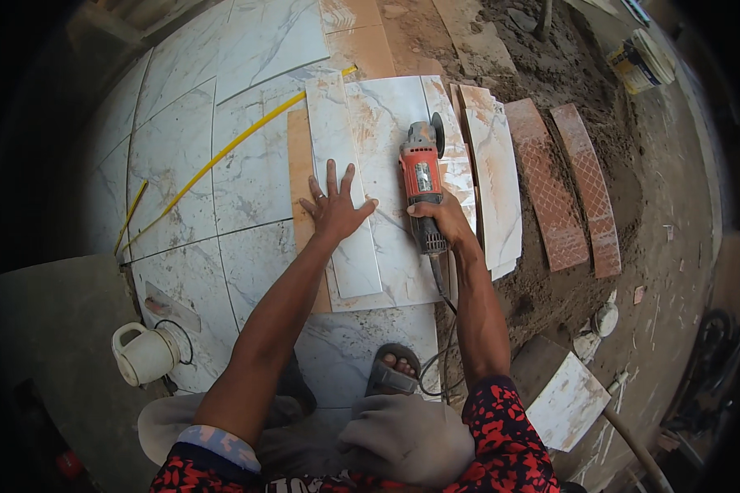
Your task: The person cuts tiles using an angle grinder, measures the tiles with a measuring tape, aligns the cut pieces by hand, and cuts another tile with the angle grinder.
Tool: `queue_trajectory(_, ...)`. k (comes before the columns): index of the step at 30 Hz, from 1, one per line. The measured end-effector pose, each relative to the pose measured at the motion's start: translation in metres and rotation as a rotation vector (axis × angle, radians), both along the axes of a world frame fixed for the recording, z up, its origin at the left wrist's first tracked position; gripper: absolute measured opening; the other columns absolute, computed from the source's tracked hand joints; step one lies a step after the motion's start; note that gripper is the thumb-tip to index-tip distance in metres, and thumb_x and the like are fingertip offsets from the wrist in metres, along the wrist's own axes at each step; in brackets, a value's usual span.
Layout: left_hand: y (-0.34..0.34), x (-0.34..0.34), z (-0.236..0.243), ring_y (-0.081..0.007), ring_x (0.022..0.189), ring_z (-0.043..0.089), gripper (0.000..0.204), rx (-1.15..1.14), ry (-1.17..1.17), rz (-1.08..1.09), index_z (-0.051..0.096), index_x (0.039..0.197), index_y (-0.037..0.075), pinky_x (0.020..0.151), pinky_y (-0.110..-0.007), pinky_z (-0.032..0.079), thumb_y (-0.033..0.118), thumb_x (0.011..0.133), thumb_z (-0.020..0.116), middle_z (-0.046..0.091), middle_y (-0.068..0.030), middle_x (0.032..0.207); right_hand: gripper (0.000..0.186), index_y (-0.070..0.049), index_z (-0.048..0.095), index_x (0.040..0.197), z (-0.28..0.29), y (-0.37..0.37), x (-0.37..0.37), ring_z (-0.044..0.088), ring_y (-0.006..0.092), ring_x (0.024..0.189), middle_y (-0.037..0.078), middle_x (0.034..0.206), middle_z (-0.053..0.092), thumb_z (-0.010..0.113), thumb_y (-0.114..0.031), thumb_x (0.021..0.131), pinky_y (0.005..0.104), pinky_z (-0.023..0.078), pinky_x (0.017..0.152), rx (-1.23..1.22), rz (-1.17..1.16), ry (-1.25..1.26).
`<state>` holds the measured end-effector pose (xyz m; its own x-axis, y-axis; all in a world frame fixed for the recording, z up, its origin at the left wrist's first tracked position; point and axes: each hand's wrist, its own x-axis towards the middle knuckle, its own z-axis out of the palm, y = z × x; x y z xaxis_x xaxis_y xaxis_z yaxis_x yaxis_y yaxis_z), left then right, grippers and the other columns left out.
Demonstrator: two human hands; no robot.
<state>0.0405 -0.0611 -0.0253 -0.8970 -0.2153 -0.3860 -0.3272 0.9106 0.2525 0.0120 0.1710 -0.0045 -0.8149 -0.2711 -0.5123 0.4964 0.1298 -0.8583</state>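
My left hand (337, 205) is spread, pressing on a narrow white marbled tile strip (355, 267), with a tan board (298, 152) beside it to the left. The strip lies on a larger white tile (386, 111). My right hand (440, 215) grips a red and black angle grinder (420, 164) by its body, with the disc upright at the front right. Its cord runs down past my sandalled foot (393, 370). A yellow measuring tape (222, 152) stretches across the tiles to the left, passing under the strip.
Stacked cut tiles (493, 181) and curved terracotta pieces (538, 189) lie at the right on sandy mortar (501, 308). A bucket (641, 62) stands at the upper right. A white jug (140, 353) and a trowel (173, 304) are at the lower left; a loose tile (567, 398) lies at the lower right.
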Motion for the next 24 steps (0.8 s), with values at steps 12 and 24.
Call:
queue_trajectory(12, 0.001, 0.002, 0.001, -0.0529, 0.145, 0.001, 0.096, -0.010, -0.008, -0.003, 0.022, 0.155, 0.030, 0.105, -0.080, 0.010, 0.064, 0.077, 0.065, -0.004, -0.0052, 0.165, 0.046, -0.001, 0.062, 0.102, -0.001, 0.001, 0.007, 0.061, 0.0190, 0.076, 0.008, 0.089, 0.065, 0.076, -0.020, 0.063, 0.0317, 0.048, 0.071, -0.029, -0.015, -0.035)
queue_trajectory(24, 0.001, 0.001, 0.002, -0.0521, 0.145, 0.001, 0.095, -0.018, -0.005, -0.008, 0.021, 0.155, 0.031, 0.105, -0.079, 0.010, 0.064, 0.078, 0.065, -0.003, -0.0052, 0.165, 0.048, -0.001, 0.059, 0.105, -0.002, 0.003, 0.008, 0.060, 0.0180, 0.071, 0.007, 0.086, 0.063, 0.075, -0.018, 0.063, 0.0315, 0.050, 0.067, -0.034, -0.012, -0.043)
